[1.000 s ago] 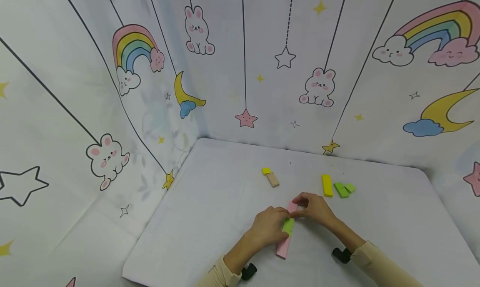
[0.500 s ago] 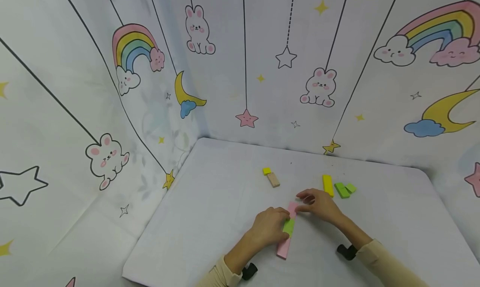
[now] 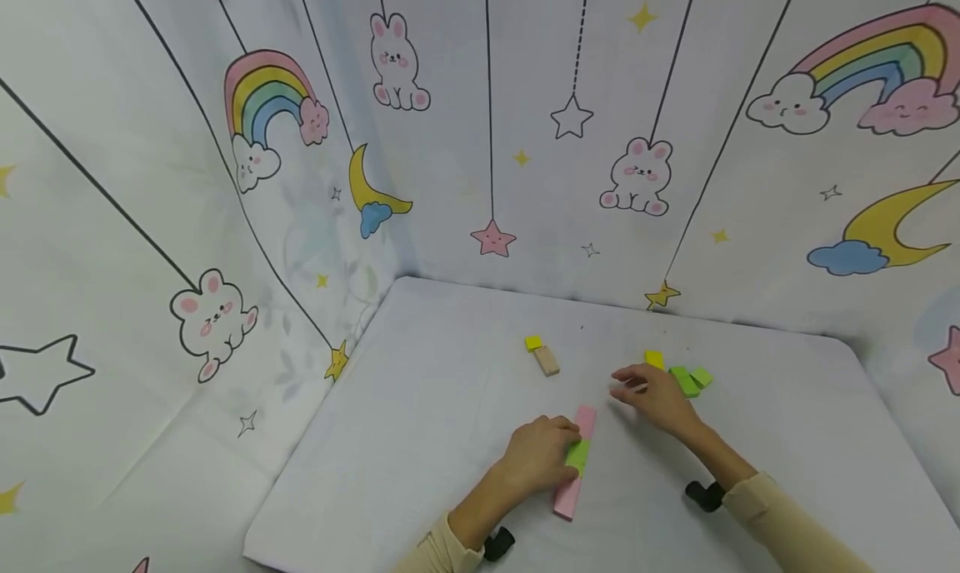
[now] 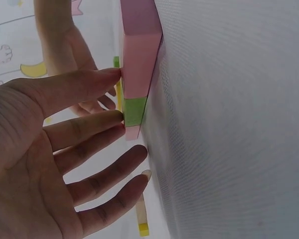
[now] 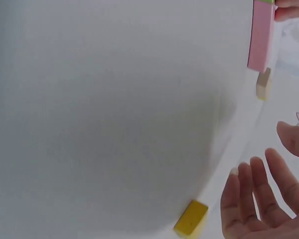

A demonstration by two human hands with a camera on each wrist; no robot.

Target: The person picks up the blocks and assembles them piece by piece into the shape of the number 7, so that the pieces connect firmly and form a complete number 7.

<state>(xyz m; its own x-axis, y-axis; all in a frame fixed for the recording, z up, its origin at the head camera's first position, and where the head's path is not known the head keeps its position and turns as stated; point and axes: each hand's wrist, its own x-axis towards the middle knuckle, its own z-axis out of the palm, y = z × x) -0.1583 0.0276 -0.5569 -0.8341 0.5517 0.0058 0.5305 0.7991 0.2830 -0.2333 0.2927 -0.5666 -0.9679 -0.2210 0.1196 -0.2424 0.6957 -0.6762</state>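
Observation:
A straight row of blocks lies on the white surface: a near pink block [image 3: 567, 500], a light green block [image 3: 578, 455] and a far pink block [image 3: 586, 421]. My left hand [image 3: 538, 455] touches the row from its left side. In the left wrist view, its thumb and fingertips rest against the near pink block [image 4: 140, 62] and the green block [image 4: 134, 111], fingers mostly straight. My right hand [image 3: 660, 400] hovers right of the row, fingers loosely bent around nothing. It covers part of a yellow block [image 3: 654, 359] in the head view.
Two green blocks [image 3: 684, 381] lie together beyond the right hand. Farther back, a bare wooden block [image 3: 547, 361] touches a small yellow block [image 3: 532, 342]. The padded white tabletop [image 3: 405, 440] meets printed fabric walls at the back and left.
My right hand has let go of the far pink block and moved right, towards the yellow block. The left hand and the row have stayed in place.

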